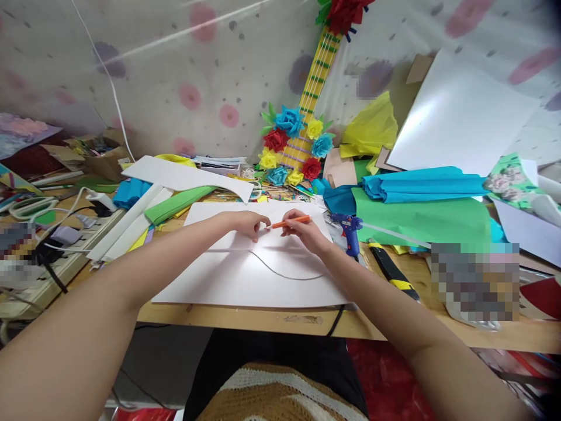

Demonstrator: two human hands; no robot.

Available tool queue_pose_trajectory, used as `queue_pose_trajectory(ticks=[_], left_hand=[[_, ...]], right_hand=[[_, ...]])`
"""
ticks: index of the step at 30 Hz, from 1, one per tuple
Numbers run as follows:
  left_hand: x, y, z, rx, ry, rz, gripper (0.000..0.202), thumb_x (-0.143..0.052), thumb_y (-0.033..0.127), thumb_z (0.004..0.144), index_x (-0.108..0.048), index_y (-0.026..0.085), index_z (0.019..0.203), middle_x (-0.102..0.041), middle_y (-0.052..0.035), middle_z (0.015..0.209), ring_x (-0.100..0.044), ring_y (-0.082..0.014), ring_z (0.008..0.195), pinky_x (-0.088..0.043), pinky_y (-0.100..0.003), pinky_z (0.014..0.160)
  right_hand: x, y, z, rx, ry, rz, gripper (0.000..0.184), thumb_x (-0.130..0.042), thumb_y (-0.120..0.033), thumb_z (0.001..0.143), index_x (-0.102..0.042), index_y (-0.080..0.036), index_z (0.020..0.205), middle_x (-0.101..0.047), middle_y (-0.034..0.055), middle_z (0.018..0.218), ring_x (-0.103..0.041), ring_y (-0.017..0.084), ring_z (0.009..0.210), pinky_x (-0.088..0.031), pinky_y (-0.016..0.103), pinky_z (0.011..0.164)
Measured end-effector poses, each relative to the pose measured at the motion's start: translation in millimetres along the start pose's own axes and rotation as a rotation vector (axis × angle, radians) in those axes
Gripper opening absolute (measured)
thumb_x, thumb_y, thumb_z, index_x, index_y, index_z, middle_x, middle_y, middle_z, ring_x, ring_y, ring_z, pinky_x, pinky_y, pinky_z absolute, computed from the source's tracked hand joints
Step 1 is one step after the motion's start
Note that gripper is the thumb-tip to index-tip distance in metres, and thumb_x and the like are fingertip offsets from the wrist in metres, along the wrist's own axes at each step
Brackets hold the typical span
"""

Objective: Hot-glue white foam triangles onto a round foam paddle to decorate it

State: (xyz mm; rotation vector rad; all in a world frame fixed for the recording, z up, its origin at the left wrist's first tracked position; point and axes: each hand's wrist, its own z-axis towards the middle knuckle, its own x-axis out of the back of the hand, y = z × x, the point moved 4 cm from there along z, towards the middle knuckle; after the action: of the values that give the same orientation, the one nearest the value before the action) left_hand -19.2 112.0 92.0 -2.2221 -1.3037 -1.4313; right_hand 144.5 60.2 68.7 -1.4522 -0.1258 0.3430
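Observation:
A large white board (205, 286) lies flat on the table in front of me, with a curved grey line (284, 277) drawn across it. My right hand (307, 231) grips an orange pencil (289, 222) over the board's upper part, its tip pointing left. Just left of that tip, my left hand (249, 223) rests on the board, thumb and forefinger apart with nothing visible between them. Whether the forefinger touches the pencil tip I cannot tell. Right of the board are a blue hot glue gun (349, 231) with a long glue stick and a black-and-yellow utility knife (390, 269).
Behind the board stands a yellow paper guitar (313, 88) decorated with paper flowers. Green paper (421, 216) and a blue roll (425, 184) lie to the right. Cut white strips (188, 175) and a power strip (65, 269) with cables are at left. The table's front edge (263, 316) is close.

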Motion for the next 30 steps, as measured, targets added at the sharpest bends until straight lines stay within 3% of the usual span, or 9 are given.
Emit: queue_pose_trajectory(ticks=[3, 5, 8, 11, 14, 21, 30], left_hand=[[1.7, 3, 1, -0.007, -0.010, 0.042, 0.055, -0.066, 0.029, 0.069, -0.053, 0.027, 0.123, -0.065, 0.0008, 0.095, -0.058, -0.0161, 0.082, -0.041, -0.023, 0.069], [2.7, 4, 3, -0.021, -0.023, 0.086, 0.055, -0.067, 0.029, 0.068, -0.054, 0.027, 0.121, -0.065, 0.0007, 0.095, -0.058, -0.0168, 0.084, -0.041, -0.023, 0.069], [4.4, 4, 9, -0.042, -0.036, 0.132, 0.059, -0.069, 0.029, 0.065, -0.052, 0.027, 0.122, -0.065, 0.0008, 0.096, -0.059, -0.0175, 0.086, -0.041, -0.023, 0.071], [5.6, 4, 13, -0.061, -0.060, 0.161, 0.061, -0.070, 0.031, 0.065, -0.051, 0.028, 0.123, -0.066, 0.0007, 0.099, -0.059, -0.0183, 0.088, -0.042, -0.024, 0.072], [6.2, 4, 13, -0.057, -0.083, 0.162, 0.061, -0.070, 0.035, 0.066, -0.051, 0.029, 0.124, -0.066, 0.0000, 0.102, -0.060, -0.0190, 0.089, -0.042, -0.025, 0.074], [4.9, 2, 11, -0.047, -0.079, 0.139, 0.062, -0.069, 0.038, 0.067, -0.050, 0.030, 0.126, -0.065, -0.0013, 0.104, -0.059, -0.0204, 0.090, -0.042, -0.027, 0.075], [5.9, -1, 11, -0.001, -0.006, 0.021, 0.063, -0.073, 0.034, 0.062, -0.054, 0.030, 0.122, -0.068, 0.0006, 0.088, -0.057, -0.0196, 0.089, -0.041, -0.027, 0.079]], right_hand=[[-42, -6, -18, 0.080, -0.320, -0.281, 0.023, -0.064, -0.039, 0.080, -0.066, -0.020, 0.095, -0.069, 0.0047, 0.095, -0.063, 0.017, 0.081, -0.052, 0.031, 0.073], [-74, -4, -23, 0.183, -0.453, -0.497, 0.024, -0.058, -0.034, 0.087, -0.067, -0.021, 0.107, -0.070, 0.0056, 0.107, -0.063, 0.018, 0.096, -0.048, 0.032, 0.087], [-120, 6, -16, 0.322, -0.640, -0.671, 0.034, -0.049, -0.024, 0.093, -0.061, -0.024, 0.125, -0.066, 0.0050, 0.125, -0.061, 0.017, 0.108, -0.045, 0.029, 0.091], [-155, 18, 6, 0.360, -0.669, -0.855, 0.040, -0.048, -0.019, 0.093, -0.057, -0.024, 0.132, -0.062, 0.0053, 0.131, -0.058, 0.019, 0.117, -0.046, 0.029, 0.088], [-179, 27, 25, 0.338, -0.660, -0.928, 0.041, -0.047, -0.025, 0.094, -0.053, -0.026, 0.135, -0.061, 0.0026, 0.133, -0.058, 0.021, 0.117, -0.047, 0.030, 0.085], [-207, 33, 38, 0.332, -0.661, -0.984, 0.033, -0.050, -0.029, 0.093, -0.060, -0.030, 0.125, -0.063, -0.0023, 0.130, -0.058, 0.024, 0.117, -0.050, 0.031, 0.082], [-211, 19, 40, 0.279, -0.608, -0.932, 0.013, -0.060, -0.022, 0.085, -0.068, -0.028, 0.094, -0.069, -0.0009, 0.104, -0.062, 0.024, 0.100, -0.049, 0.028, 0.067]])
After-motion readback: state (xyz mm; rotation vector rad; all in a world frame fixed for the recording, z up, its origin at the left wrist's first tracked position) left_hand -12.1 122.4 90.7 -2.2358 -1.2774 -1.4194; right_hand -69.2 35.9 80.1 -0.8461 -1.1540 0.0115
